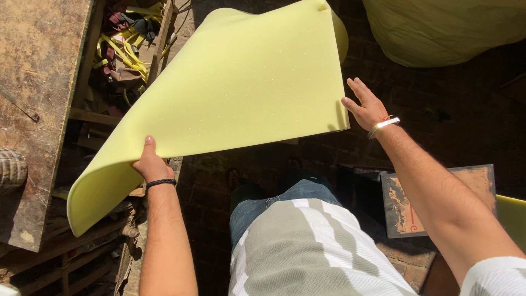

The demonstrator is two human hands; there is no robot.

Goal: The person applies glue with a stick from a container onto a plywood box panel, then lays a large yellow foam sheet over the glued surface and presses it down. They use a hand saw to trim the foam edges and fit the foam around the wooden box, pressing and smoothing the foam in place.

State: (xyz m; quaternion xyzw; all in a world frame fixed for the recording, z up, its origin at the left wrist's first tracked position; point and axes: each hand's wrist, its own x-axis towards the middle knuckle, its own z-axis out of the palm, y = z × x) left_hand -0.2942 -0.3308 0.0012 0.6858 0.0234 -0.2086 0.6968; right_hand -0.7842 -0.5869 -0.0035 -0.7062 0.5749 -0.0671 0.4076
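Sunlit brick paving (466, 104) lay underfoot, dark with shadow, seen from a camera looking straight down the person's own body. At the left stood a worn wooden workbench (38, 109), and behind it a heap of yellow straps and scraps (123, 52). The person held up a large pale yellow foam sheet (241, 93), which curved and sagged in the air above their legs. The left hand (151, 163) gripped the sheet's lower left edge, thumb on top and fingers closed beneath it. The right hand (366, 105) was open, fingers spread, its thumb side just touching the sheet's right edge without gripping it; a metal bangle (383, 125) sat on that wrist, and a dark braided band (160, 182) on the left. A big yellowish bundle (444, 27) sat at the top right, and a flat framed board (438, 200) lay on the ground near the right forearm. Judging from this, the sheet was held firmly at one side only, so it could well flop, fold over or slip down onto the dusty ground, or snag on the bench's rough edge. The sheet hid the left fingers and much of the paving beneath. Its far corner curled out of view, the feet were lost in shadow, and the scrap heap was too jumbled to make out.
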